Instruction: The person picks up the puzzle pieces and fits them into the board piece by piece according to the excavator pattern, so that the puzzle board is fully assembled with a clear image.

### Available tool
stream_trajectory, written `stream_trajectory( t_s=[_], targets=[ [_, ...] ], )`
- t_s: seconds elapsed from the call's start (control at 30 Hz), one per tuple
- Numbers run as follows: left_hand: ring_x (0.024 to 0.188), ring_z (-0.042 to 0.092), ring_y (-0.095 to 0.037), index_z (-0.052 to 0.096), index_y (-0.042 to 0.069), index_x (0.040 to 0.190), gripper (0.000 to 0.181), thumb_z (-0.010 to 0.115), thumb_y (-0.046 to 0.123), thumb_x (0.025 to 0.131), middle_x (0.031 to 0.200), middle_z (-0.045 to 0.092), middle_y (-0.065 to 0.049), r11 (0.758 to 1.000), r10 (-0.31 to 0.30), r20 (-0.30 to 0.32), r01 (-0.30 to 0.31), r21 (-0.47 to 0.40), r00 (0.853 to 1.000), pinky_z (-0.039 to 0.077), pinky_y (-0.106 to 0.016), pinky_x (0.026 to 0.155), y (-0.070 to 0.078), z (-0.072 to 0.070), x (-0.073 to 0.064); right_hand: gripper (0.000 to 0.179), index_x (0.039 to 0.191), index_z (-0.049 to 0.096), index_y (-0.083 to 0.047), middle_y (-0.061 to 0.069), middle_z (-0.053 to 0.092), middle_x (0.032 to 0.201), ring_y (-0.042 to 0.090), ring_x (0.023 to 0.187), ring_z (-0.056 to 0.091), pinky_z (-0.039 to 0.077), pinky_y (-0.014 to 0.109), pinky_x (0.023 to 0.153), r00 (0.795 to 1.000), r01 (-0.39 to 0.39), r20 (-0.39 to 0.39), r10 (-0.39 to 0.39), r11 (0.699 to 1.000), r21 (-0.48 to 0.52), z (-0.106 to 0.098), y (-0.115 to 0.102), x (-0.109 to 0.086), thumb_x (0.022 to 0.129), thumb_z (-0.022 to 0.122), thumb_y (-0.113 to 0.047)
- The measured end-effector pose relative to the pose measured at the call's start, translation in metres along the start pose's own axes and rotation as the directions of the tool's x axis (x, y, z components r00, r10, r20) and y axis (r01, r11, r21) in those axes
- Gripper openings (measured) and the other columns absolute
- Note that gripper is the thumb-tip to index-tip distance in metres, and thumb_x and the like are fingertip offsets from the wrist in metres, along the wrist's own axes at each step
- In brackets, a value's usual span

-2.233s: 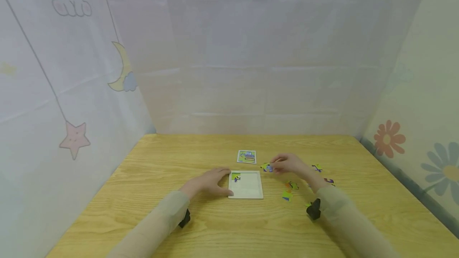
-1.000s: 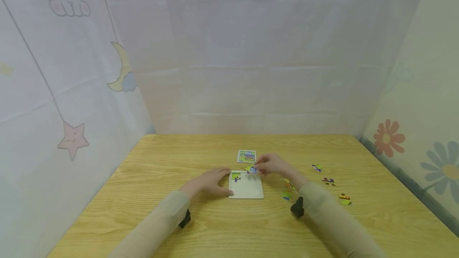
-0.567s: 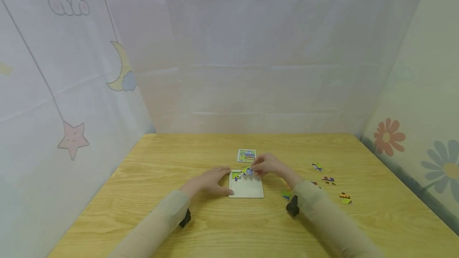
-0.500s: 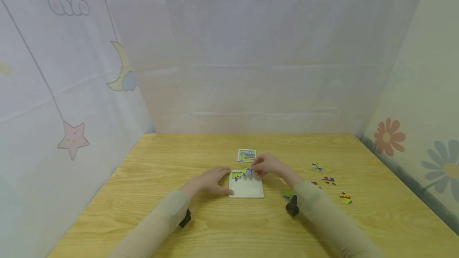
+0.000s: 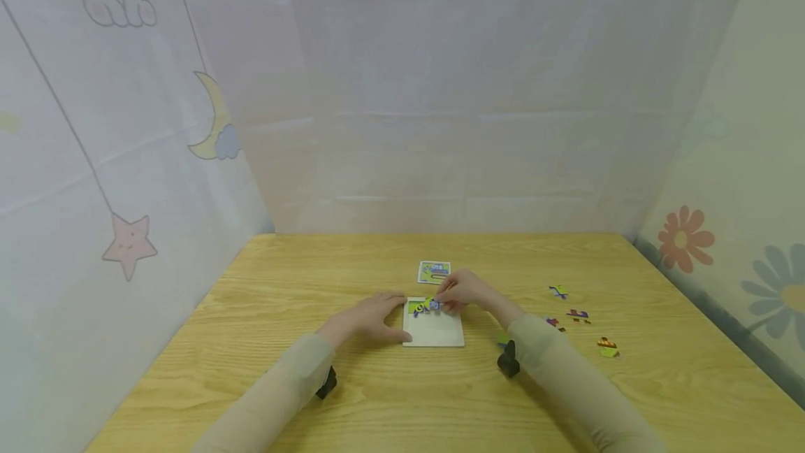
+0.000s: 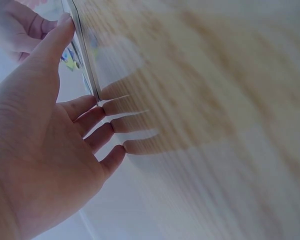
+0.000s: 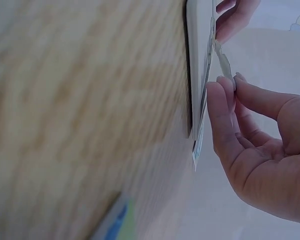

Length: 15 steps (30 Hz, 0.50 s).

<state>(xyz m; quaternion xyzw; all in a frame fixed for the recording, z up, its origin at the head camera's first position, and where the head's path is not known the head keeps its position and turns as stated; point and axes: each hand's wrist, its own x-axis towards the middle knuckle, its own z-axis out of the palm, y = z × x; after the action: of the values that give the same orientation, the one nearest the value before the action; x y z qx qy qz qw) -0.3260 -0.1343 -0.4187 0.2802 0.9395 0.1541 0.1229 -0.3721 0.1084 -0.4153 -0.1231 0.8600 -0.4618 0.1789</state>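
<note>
A white square puzzle tray (image 5: 440,333) lies mid-table, with one green puzzle piece (image 5: 414,308) in its far left corner. My left hand (image 5: 372,319) spans the tray's left side, thumb at the near corner and fingers at the far one. In the left wrist view the fingertips of that hand (image 6: 55,125) rest on the table along the tray's edge. Between thumb and fingers my right hand (image 5: 468,291) pinches a green and blue puzzle piece (image 5: 432,305). The right wrist view has this piece (image 7: 224,62) tilted over the tray, right beside the placed one in the head view.
A small picture card (image 5: 434,272) lies behind the tray. Several loose puzzle pieces (image 5: 577,314) are scattered to the right, one (image 5: 503,340) partly hidden by the right forearm. Patterned cloth walls (image 5: 440,124) stand behind and at both sides.
My right hand has carried the puzzle piece leftward from beside the tray to over its far side, then lowered it close to the placed piece. The left hand has stayed at the tray.
</note>
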Motion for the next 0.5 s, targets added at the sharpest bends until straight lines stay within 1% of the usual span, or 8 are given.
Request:
stream_trajectory(
  t_s=[0.27,0.5],
  targets=[
    [0.14,0.027,-0.03,0.033,0.012,0.146,0.083,0.061,0.058,0.083,0.153,0.03,-0.007,1.0,-0.003,-0.003,0.003,0.017,1.0,0.026,-0.046,0.114,-0.0035,0.0046,0.0046,0.013,0.089,0.066,0.001,0.008,0.066,0.069,0.013,0.058,0.063,0.057,0.027,0.055,1.0,-0.005,0.011,0.006,0.999,-0.035,0.0023,0.0008,0.0021,0.087,0.067,-0.012],
    [0.14,0.027,-0.03,0.034,0.01,0.145,0.082,0.061,0.057,0.083,0.152,0.031,-0.009,1.0,0.001,-0.009,-0.001,0.013,1.0,0.027,-0.047,0.114,-0.0042,0.0045,0.0053,0.012,0.087,0.068,0.0,0.008,0.066,0.071,0.013,0.059,0.062,0.056,0.027,0.056,1.0,-0.006,-0.01,0.005,0.996,-0.086,0.0044,0.0005,0.0049,0.087,0.066,-0.012]
  ],
)
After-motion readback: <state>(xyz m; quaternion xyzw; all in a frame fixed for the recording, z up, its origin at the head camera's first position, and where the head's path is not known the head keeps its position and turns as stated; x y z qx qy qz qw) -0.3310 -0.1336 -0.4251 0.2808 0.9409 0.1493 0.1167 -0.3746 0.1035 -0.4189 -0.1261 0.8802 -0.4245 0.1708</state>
